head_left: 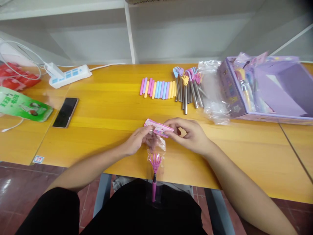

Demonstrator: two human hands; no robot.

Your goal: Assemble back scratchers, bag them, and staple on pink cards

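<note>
Both my hands work at the near edge of a yellow table point(102, 107). My left hand point(137, 141) pinches the top of a clear plastic bag point(156, 147). My right hand point(189, 134) pinches a pink printed header card point(158, 127) at the bag's mouth. Inside the bag lies a pink claw-shaped scratcher point(155, 169), its claw up and its handle hanging over the table edge toward my lap. Farther back lie several pastel handle sleeves point(157, 88) in a row and several metal-stemmed claw scratchers point(188, 88).
A purple display box point(264, 88) with packed items stands at the right, with loose clear bags point(212, 98) beside it. A black phone point(65, 112), a white power strip point(69, 75), a green packet point(23, 106) and a red bag point(14, 76) lie at the left.
</note>
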